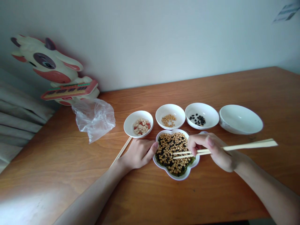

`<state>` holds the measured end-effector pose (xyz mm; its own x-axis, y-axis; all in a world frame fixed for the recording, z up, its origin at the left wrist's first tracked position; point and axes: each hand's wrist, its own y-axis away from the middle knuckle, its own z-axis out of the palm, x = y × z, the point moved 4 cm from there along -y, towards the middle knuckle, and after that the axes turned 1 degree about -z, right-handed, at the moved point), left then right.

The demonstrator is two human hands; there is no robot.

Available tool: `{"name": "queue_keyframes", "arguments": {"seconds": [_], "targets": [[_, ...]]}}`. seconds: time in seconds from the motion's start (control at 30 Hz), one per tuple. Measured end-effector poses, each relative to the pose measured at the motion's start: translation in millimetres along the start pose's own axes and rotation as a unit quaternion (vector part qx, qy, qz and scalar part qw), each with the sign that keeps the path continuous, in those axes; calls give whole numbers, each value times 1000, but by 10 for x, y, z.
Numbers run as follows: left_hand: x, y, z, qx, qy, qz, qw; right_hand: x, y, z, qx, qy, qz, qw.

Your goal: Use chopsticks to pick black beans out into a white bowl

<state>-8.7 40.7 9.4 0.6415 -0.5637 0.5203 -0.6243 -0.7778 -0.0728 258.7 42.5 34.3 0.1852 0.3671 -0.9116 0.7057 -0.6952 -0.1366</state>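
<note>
Right hand (217,154) pinches chopsticks (248,145); left hand (140,153) touches dish (178,178), grip unclear; wall label (286,13) unreadable.

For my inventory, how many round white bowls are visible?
4, in one row on the table, left to right: seed bowl, tan-bean bowl, black-bean bowl, rightmost bowl. None looks hidden.

The left grip (140,153) is a bare hand with a smooth, rounded back and a short thumbnail (156,144). The right grip (217,153) is bare as well, its thumbnail also short. The left forearm (98,190) and right forearm (264,184) are uncovered and slim, narrow at the wrists (123,163), broader where they leave the view.
</note>
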Motion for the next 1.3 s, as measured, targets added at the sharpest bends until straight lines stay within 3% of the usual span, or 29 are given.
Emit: {"name": "queue_keyframes", "arguments": {"seconds": [0.73, 0.97, 1.3], "targets": [[6, -11, -6, 0, -14, 6, 1000, -54, -35, -25, 1, -13, 17, 1000], [10, -15, -13, 1, -19, 14, 1000, -63, -46, -13, 39, -21, 15, 999], [23, -17, -14, 5, -24, 21, 999, -2, -50, -4, 10, -34, 9, 999]]}}
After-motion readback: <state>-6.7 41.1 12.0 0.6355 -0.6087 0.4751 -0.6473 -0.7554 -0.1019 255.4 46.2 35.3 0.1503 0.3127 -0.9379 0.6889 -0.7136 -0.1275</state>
